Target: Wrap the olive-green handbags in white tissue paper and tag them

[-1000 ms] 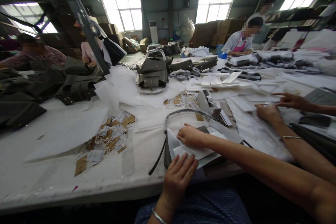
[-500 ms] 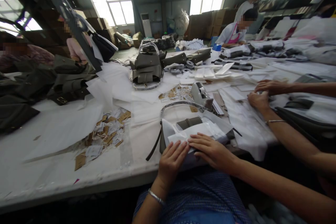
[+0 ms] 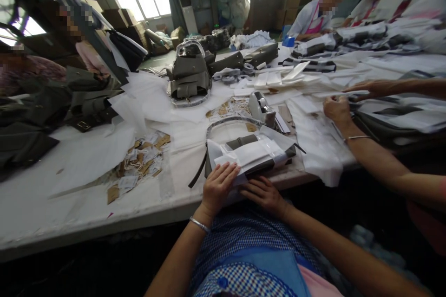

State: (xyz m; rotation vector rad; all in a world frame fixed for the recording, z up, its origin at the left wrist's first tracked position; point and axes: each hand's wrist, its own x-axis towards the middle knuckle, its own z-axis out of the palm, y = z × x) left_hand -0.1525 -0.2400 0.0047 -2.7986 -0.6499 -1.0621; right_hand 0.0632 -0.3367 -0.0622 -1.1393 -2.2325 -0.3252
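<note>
A dark grey-green handbag point(image 3: 243, 142) lies at the table's front edge, its arched handle point(image 3: 228, 121) wrapped in clear film. White paper point(image 3: 251, 158) covers much of its upper face, with shiny clear tape near the right end. My left hand point(image 3: 220, 184) rests flat on the paper's left part, fingers stretched together. Just below the bag's near edge is my right hand point(image 3: 266, 194), fingers extended, the tips by the paper's lower edge. Whether those tips touch the paper, I cannot tell. A tape dispenser point(image 3: 260, 109) stands right behind the bag.
Tags with strings point(image 3: 141, 162) lie in a pile on the left. Another handbag point(image 3: 190, 72) stands behind. More bags point(image 3: 85, 102) are heaped at far left. At right, a co-worker's hands point(image 3: 337, 109) are over another bag point(image 3: 379, 125). White sheets point(image 3: 278, 79) cover the middle back.
My right hand has slid off the paper, down toward the bag's near edge. My left hand stays on the paper's left part. The camera view has tilted down.
</note>
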